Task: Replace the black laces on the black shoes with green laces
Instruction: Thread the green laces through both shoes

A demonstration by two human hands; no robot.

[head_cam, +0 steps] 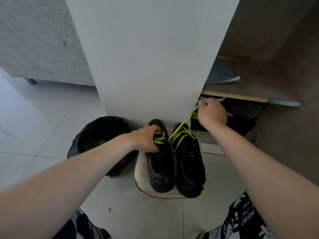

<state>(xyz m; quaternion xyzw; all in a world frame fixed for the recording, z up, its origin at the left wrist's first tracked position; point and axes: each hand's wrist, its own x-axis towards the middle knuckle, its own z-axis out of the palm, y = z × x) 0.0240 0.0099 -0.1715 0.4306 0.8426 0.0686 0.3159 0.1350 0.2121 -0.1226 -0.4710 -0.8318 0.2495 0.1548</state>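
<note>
Two black shoes stand side by side on a low white stool, toes toward me. The left shoe has a green lace threaded through its upper eyelets. My left hand grips this shoe at its collar, fingers curled over the opening. The right shoe carries a green lace tied across its top. My right hand is raised to the upper right and pinches the end of a green lace strand, pulled taut from the left shoe.
A black bin lined with a black bag stands left of the stool. A white panel rises right behind the shoes. To the right is an open wooden cabinet with a shelf, papers on it and dark shoes below. My knees frame the bottom.
</note>
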